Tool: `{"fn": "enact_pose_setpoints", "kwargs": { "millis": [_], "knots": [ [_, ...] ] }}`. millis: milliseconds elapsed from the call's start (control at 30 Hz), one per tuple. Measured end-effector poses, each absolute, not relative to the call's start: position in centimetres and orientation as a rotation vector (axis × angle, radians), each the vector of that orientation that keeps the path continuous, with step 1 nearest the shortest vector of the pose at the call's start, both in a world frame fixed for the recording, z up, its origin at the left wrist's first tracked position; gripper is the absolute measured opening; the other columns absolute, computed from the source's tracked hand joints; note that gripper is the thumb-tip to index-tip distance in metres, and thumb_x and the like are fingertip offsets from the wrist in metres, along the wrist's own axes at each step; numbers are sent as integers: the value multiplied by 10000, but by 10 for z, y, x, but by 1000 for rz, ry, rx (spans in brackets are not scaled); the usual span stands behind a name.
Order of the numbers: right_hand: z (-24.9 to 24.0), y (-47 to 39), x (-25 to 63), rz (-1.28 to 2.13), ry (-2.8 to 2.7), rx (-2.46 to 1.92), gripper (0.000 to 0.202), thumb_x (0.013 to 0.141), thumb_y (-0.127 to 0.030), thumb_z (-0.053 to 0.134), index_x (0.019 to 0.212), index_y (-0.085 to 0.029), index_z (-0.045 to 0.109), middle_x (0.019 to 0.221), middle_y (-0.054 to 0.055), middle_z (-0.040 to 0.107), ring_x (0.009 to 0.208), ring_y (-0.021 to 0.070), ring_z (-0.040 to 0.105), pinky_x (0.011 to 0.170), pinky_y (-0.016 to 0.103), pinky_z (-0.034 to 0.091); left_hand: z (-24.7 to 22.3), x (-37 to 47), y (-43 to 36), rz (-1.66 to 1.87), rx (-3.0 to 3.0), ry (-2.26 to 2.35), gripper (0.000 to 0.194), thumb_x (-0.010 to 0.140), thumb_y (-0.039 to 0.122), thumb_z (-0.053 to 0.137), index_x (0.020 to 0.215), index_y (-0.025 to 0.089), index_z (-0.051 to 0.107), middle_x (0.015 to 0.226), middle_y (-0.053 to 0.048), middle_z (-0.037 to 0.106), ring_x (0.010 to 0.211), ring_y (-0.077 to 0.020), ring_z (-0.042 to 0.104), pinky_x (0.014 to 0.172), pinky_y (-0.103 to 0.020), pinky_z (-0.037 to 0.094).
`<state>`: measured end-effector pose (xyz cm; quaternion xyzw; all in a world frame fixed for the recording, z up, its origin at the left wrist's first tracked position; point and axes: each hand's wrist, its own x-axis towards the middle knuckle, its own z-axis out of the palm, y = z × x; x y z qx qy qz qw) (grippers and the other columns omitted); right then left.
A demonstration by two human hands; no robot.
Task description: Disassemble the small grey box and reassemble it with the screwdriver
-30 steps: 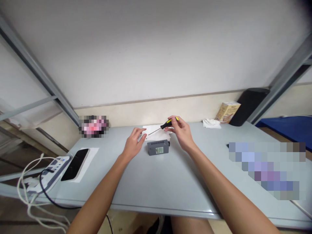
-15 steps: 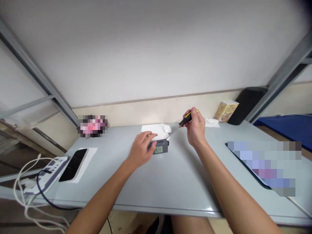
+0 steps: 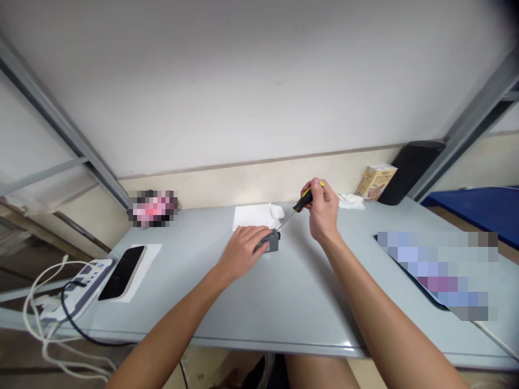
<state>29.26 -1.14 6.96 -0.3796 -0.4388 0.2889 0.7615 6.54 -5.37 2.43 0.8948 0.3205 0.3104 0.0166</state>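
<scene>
A small dark grey box with a greenish label stands on the pale desk. Wrapped over its left part is my left hand, which hides much of the top and front. My right hand grips the black and yellow handle of a screwdriver. The metal shaft slants down to the left, and its tip meets the top of the box near the right end. Behind the box lie a white sheet of paper and a small white rounded object.
On the left are a power strip with tangled cables and a phone on paper. A blurred tablet-like device lies right. Crumpled tissue, a yellow carton and a black cylinder stand along the back.
My left hand has slid right and now covers more of the box, its fingers closed round it. My right hand has shifted slightly left with the screwdriver.
</scene>
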Motion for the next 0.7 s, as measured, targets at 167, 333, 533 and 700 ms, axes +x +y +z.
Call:
{"fn": "enact_pose_setpoints", "kwargs": {
  "millis": [167, 333, 533, 700],
  "knots": [
    [71, -14, 291, 600, -1030, -835, 483, 897, -688, 649, 782, -221, 610, 702, -24, 516, 555, 103, 475, 449, 208, 441, 24, 66, -53, 977, 2788, 998, 308, 1097, 289, 479, 1366, 248, 625, 1324, -96, 734, 1203, -229, 694, 1004, -412, 489],
    [71, -15, 291, 617, -1060, -844, 496, 869, -702, 679, 781, -217, 623, 734, -14, 530, 581, 110, 492, 456, 222, 470, 23, 65, -53, 989, 2800, 983, 300, 1098, 276, 481, 1360, 244, 624, 1327, -86, 735, 1203, -215, 694, 1006, -401, 487],
    [76, -23, 289, 657, -1142, -826, 473, 873, -683, 692, 803, -217, 655, 734, -4, 548, 596, 127, 519, 488, 249, 506, 20, 65, -52, 1015, 2849, 970, 281, 1101, 267, 479, 1324, 237, 647, 1331, -71, 732, 1152, -196, 704, 974, -377, 492],
    [86, -33, 290, 788, -1327, -716, 385, 941, -600, 664, 1035, -238, 756, 788, 14, 577, 685, 150, 550, 604, 281, 491, 20, 66, -51, 1007, 2853, 965, 284, 1100, 259, 474, 1312, 235, 662, 1322, -73, 734, 1140, -191, 708, 953, -360, 506]
  ]
}}
